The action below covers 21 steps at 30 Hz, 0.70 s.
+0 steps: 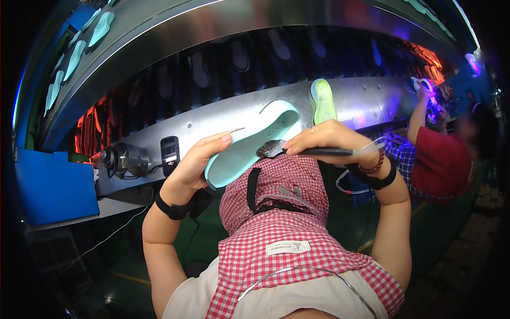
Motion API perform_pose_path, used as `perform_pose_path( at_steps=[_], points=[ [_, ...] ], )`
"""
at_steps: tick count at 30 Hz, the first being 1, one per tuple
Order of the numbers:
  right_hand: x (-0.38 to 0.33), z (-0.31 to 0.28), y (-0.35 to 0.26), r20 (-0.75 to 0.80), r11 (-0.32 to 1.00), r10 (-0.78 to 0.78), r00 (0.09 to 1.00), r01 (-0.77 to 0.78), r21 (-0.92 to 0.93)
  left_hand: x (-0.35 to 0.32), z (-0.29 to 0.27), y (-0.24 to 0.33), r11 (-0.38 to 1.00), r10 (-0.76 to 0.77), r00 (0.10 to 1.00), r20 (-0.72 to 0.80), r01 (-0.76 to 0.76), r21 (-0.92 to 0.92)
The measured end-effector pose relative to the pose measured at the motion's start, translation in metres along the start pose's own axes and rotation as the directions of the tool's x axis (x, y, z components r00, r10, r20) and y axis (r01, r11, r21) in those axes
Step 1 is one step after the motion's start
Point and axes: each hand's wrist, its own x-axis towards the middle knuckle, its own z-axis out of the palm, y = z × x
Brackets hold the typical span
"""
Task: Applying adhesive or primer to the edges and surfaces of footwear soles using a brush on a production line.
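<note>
A pale turquoise shoe sole point(239, 151) is tilted in front of my apron, its hollow inner side toward me. My left hand point(194, 159) grips it at the heel end, thumb over the rim. In my right hand point(332, 139) is a brush point(273, 148) with a black handle, held in a closed grip. Its dark bristles reach over the sole's inner side; whether they touch it I cannot tell. Beyond my right hand, a yellow-green sole point(322, 100) stands on the metal ledge point(212, 118).
Dark slots with several soles point(239, 56) run behind the ledge. More turquoise soles point(74, 59) lie on a belt at the upper left. A clear-sided container point(127, 159) and a black device point(170, 151) sit at left. A co-worker in red point(443, 159) works at right.
</note>
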Motion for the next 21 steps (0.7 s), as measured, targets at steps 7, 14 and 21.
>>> perform_pose_path(
  at_steps=[7, 14, 21],
  points=[
    [0.004, 0.028, -0.011, -0.100, 0.869, 0.299, 0.949, -0.228, 0.439, 0.016, -0.014, -0.025, 0.936, 0.121, 0.990, 0.075, -0.089, -0.340],
    [0.013, 0.072, 0.011, -0.362, 0.842, 0.449, 0.817, -0.251, 0.478, 0.034, -0.001, -0.051, 0.833, 0.229, 0.973, 0.030, -0.180, -0.523],
    [0.013, 0.090, 0.025, -0.526, 0.959, 0.256, 0.811, -0.145, 0.243, 0.046, -0.010, -0.061, 0.808, 0.269, 0.963, -0.012, -0.232, -0.541]
  ],
)
